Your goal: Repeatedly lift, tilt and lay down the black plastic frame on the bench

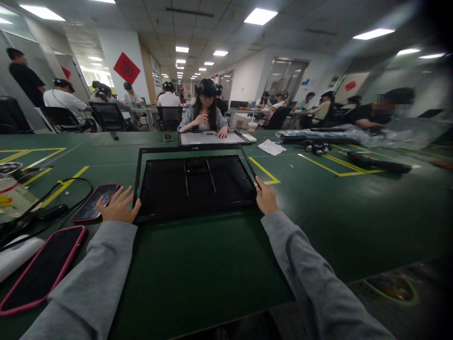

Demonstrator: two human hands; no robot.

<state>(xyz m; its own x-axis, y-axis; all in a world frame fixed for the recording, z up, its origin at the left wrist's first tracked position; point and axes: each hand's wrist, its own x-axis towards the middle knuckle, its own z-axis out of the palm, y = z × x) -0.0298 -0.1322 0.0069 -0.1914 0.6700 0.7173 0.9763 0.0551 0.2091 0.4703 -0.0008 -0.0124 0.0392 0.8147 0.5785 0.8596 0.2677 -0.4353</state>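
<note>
While the frame (195, 148) is running its long axis left to right around the panel (200, 184), the right hand (266, 197) is pinching it right of the panel; the left hand (119, 206), fingers spread, is touching it on the panel's left, neither nearer.

Green tabletop (212, 274), yellow tape (264, 170) marking corners; on it: black panel (166, 182) at centre, pink-edged phone (44, 269) lower left, second phone (94, 204) just beyond, cable (79, 178) near both, crumpled tissue (272, 147), pale panel (201, 137) at far edge, clear plastic (385, 137) far right
</note>
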